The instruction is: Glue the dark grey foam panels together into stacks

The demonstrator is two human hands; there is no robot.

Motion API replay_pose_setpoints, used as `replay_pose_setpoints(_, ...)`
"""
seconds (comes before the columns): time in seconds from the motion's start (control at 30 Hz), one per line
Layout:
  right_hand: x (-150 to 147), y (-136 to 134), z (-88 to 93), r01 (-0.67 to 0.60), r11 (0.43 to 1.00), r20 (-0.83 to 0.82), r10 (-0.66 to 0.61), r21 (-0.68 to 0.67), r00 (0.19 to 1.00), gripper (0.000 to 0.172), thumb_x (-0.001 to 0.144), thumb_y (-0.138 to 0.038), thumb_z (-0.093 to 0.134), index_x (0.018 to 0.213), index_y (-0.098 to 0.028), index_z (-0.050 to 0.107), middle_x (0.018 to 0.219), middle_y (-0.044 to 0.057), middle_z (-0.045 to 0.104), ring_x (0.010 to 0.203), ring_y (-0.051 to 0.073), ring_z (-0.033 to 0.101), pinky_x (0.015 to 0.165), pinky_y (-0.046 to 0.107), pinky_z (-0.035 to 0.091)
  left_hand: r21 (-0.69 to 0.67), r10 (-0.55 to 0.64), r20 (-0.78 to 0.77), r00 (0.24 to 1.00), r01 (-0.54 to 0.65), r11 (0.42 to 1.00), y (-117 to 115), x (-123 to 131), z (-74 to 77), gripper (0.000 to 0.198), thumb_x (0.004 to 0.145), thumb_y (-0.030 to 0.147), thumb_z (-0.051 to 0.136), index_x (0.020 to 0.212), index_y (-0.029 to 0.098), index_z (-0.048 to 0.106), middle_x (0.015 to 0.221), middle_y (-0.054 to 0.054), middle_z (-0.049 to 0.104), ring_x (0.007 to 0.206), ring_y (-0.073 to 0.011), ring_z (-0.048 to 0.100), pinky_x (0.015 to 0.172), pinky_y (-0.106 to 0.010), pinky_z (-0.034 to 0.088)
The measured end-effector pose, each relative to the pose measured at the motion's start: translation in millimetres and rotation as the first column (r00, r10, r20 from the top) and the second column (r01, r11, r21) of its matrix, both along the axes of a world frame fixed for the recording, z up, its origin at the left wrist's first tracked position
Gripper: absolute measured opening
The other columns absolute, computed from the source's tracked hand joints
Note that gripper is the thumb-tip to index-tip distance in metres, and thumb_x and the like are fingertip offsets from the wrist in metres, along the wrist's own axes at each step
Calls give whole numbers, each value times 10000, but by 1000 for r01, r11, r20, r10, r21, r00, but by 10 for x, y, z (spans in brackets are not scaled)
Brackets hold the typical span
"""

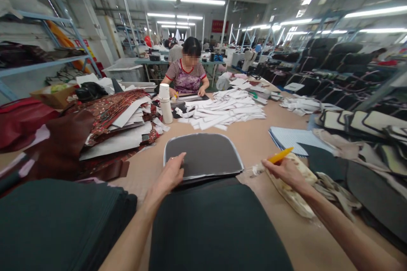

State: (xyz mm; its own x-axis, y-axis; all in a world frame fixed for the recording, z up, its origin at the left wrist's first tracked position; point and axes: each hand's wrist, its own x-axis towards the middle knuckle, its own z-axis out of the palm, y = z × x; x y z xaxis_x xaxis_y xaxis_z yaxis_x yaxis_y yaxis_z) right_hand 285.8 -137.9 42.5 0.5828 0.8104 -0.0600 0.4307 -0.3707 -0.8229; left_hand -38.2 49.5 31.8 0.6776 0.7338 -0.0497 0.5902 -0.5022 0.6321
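A grey rounded fabric panel (203, 154) with a pale edge lies in front of me, on top of other dark pieces. My left hand (173, 171) rests on its left side, index finger stretched out and nothing gripped. My right hand (284, 171) is closed round a slim yellow tool (281, 155), which points up to the right; its lower end is unclear. Beneath that hand is a cream-coloured, stained block or tray (295, 194) with clear plastic round it. Nearest to me, a stack of dark green fabric panels (216, 228) touches the grey panel's near edge.
Another dark green stack (60, 220) stands at the left, below patterned and brown material (111, 123). A white bottle (165, 108) stands ahead, beside many white strips (222, 110). Across the table a co-worker (190, 70) handles material. Blue-striped cloth (288, 139) and grey panels (378, 194) lie right.
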Motion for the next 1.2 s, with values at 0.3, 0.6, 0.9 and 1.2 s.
replay_pose_setpoints(0.3,-610,302,147,-73,986,-155,96,147,983,358,692,-511,558,546,-186,522,461,-22,486,424,99,443,438,227,358,18,-212,-124,969,215,976,-311,681,-89,856,561,34,581,1364,156,311,1337,-161,429,1257,-326,359,1030,-486,276)
replay_pose_setpoints(0.6,-382,345,-132,1,997,-147,11,78,989,366,634,-458,619,440,-166,513,365,-19,458,357,83,412,374,209,309,36,-238,-91,967,242,970,-274,603,-108,718,646,42,497,1332,175,333,1304,-123,466,1238,-254,392,1071,-455,222)
replay_pose_setpoints(0.9,252,-177,-12,241,925,-302,-150,294,942,490,693,-511,647,1031,-163,577,632,-1,616,483,102,542,484,224,441,27,-313,9,950,312,950,-98,526,-83,470,705,100,511,1169,161,477,1193,-106,522,1115,-220,468,991,-373,351)
replay_pose_setpoints(1.2,17,36,-231,-14,962,27,7,274,1000,419,701,-531,644,926,-181,590,975,114,660,781,232,658,737,391,516,142,-228,130,965,209,968,-48,551,-97,156,672,59,450,730,196,495,788,-13,549,737,-155,530,717,-296,458)
